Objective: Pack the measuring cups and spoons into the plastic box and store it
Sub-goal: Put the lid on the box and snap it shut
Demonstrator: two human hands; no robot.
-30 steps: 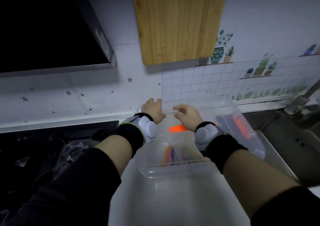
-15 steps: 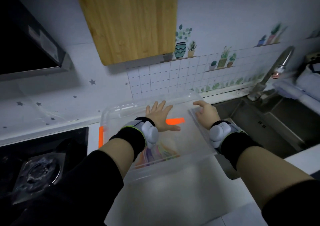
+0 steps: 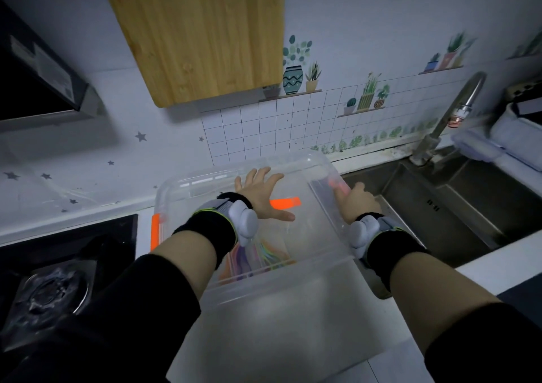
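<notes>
A clear plastic box (image 3: 308,236) with its lid on stands on the white counter between the stove and the sink. Colourful measuring cups and spoons (image 3: 258,256) show through the lid near its front. An orange latch (image 3: 154,230) sits on the box's left end and an orange strip (image 3: 286,203) on the lid. My left hand (image 3: 261,195) lies flat on the lid, fingers spread. At the box's right end my right hand (image 3: 356,202) curls its fingers over the edge by the other orange latch (image 3: 337,183).
A gas stove (image 3: 55,289) lies left of the box, with a range hood (image 3: 38,83) above. A steel sink (image 3: 454,206) with a faucet (image 3: 451,110) is at the right. A wooden board (image 3: 202,31) hangs on the wall. Another clear container (image 3: 484,148) stands beyond the sink.
My left hand went from the lid's far edge to flat on its middle. My right hand shifted from the lid's top to the box's right end. The view swung toward the sink.
</notes>
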